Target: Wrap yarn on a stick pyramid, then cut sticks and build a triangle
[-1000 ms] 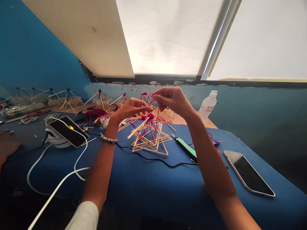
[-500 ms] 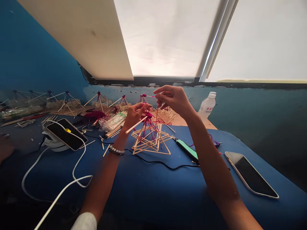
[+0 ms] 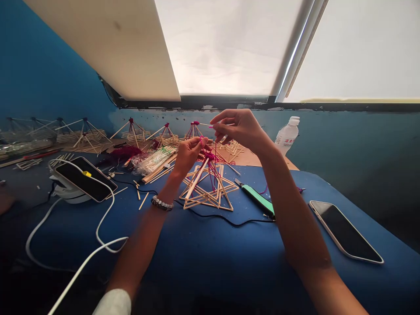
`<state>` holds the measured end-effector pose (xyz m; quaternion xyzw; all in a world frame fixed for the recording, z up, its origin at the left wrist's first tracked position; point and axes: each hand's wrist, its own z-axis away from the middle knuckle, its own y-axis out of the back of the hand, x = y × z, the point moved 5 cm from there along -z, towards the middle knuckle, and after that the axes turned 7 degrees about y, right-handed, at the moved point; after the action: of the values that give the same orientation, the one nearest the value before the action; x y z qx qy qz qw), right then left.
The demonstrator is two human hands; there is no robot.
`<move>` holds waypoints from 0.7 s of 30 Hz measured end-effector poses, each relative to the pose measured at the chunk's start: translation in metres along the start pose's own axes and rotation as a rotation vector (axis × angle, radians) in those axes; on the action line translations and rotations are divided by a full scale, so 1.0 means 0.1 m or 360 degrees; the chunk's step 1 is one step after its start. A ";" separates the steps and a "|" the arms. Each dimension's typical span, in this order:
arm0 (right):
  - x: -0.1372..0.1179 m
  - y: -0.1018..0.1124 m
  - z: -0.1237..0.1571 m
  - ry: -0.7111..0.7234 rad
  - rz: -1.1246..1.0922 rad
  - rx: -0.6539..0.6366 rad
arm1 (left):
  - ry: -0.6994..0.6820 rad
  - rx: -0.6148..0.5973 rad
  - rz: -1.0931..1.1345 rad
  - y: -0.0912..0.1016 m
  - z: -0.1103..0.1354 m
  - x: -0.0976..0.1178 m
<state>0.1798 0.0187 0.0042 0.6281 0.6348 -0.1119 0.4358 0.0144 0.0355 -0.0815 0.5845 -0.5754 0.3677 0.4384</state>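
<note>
Magenta cord [image 3: 210, 156] on pale wooden sticks [image 3: 206, 199], blue tabletop [image 3: 229, 249] below.

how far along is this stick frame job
Done: several stick pyramids with magenta-tied tops stand at the back. In hand: the left hand and right hand work magenta cord at the top of the front stick frame. Left: its cord ends still hang loose, and bagged sticks lie nearby.

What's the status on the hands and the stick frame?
Left hand, right hand pinching magenta cord. Stick pyramid frame below them. Black cable beside frame, not in the way.
</note>
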 end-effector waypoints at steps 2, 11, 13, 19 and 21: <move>-0.01 -0.02 -0.01 0.0035 0.0005 0.0006 | -0.0060 -0.0018 -0.0012 -0.02 0.01 0.03; 0.00 -0.05 -0.04 0.0084 0.0050 0.0047 | 0.0004 -0.0118 0.0073 -0.14 0.05 0.06; 0.00 -0.02 -0.04 0.0091 0.0073 0.0060 | 0.0038 -0.0131 0.0059 -0.14 0.06 0.07; 0.01 0.01 -0.02 0.0082 0.0086 0.0040 | 0.0024 -0.0119 0.0032 -0.09 0.07 0.09; 0.00 -0.01 -0.02 0.0058 0.0087 0.0037 | 0.0014 -0.0105 0.0020 -0.08 0.07 0.09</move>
<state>0.1785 0.0199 0.0052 0.6521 0.6240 -0.0959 0.4198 0.0221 0.0252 -0.0762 0.5645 -0.5890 0.3539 0.4575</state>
